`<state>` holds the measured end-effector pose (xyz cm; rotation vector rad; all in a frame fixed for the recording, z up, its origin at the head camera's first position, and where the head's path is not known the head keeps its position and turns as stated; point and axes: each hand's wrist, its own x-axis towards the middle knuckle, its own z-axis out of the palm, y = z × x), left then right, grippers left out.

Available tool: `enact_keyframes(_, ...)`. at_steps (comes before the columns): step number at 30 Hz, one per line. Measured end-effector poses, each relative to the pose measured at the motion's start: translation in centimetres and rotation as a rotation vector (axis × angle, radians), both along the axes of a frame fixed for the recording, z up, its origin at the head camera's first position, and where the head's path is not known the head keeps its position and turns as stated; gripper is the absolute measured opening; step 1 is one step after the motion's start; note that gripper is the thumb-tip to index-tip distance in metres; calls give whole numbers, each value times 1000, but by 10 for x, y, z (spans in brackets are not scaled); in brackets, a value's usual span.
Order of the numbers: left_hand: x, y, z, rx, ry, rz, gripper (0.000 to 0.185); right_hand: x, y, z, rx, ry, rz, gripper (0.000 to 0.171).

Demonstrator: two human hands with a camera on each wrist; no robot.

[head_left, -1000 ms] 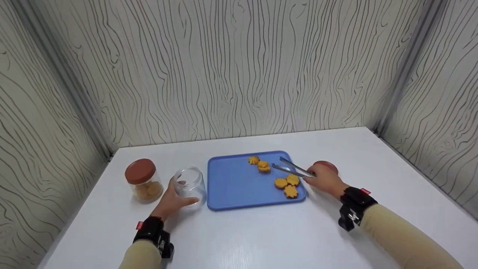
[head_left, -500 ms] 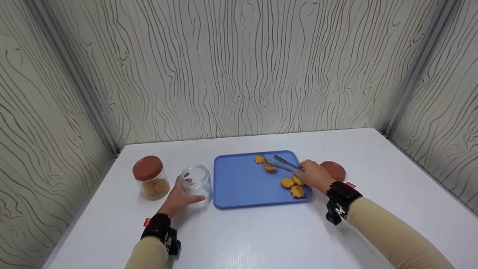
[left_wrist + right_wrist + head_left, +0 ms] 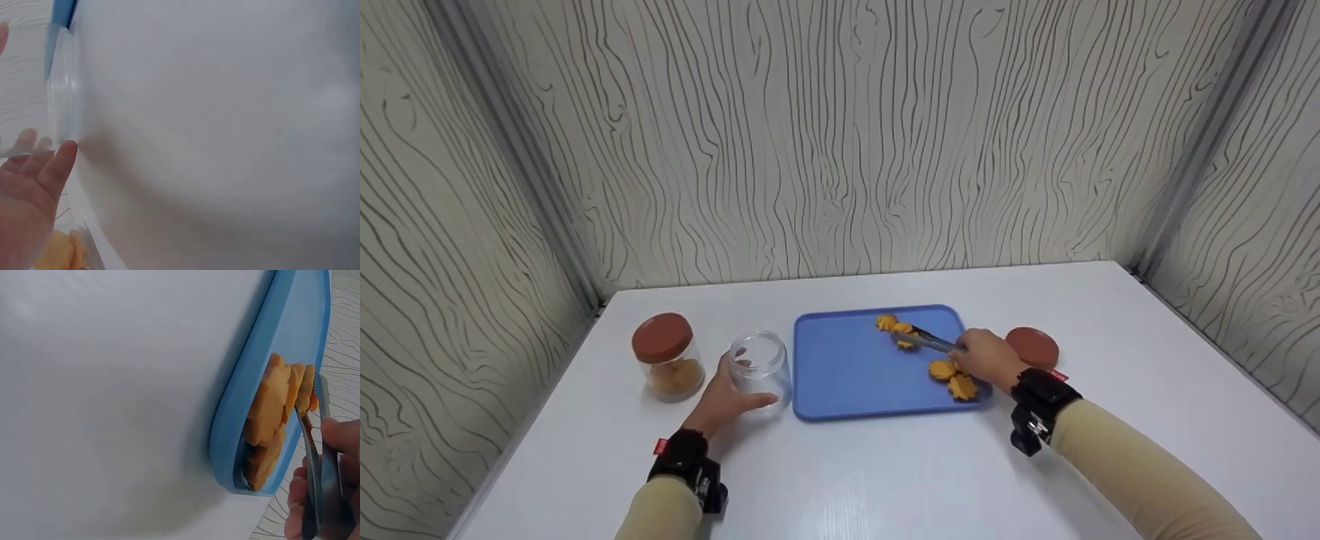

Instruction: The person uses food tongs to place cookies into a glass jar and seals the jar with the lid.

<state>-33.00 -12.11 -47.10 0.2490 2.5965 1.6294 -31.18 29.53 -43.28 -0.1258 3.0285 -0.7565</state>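
Observation:
My left hand [image 3: 727, 397] holds a clear open jar [image 3: 760, 367] upright on the table, thumb in front and fingers round its far side. In the left wrist view the jar wall [image 3: 25, 84] lies against those fingers. My right hand [image 3: 988, 356] grips metal tongs [image 3: 934, 343], squeezed between thumb and fingers. The tongs' tips are around a cookie [image 3: 905, 335] at the back of the blue tray [image 3: 847, 375]. Another cookie [image 3: 886, 322] lies just left of it. Nearer the front right corner are more scalloped cookies [image 3: 962, 388], partly hidden by the right hand.
A second jar [image 3: 675, 375] with a red-brown lid [image 3: 662, 337] stands to the left, with cookies inside. A loose red-brown lid [image 3: 1033, 347] lies right of the tray. Wood-patterned walls [image 3: 840, 150] enclose the white table [image 3: 855, 472].
My right hand has moved left and lowered the tongs from above the tray to around the back cookie. The left hand has stayed on the jar; the head view has shifted slightly.

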Motion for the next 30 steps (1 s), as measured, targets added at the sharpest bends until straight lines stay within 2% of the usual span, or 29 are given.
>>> enact_keyframes(13, 2, 0, 0, -27, -34, -10, 107, 3, 2, -1, 3, 24, -31, 22)
enact_keyframes(23, 5, -1, 2, -46, -28, 0, 108, 5, 10, 2, 29, 147, 13, 21)
enact_keyframes(30, 4, 0, 2, -32, -4, 3, 107, 8, 12, 6, 58, 188, 37, 21)
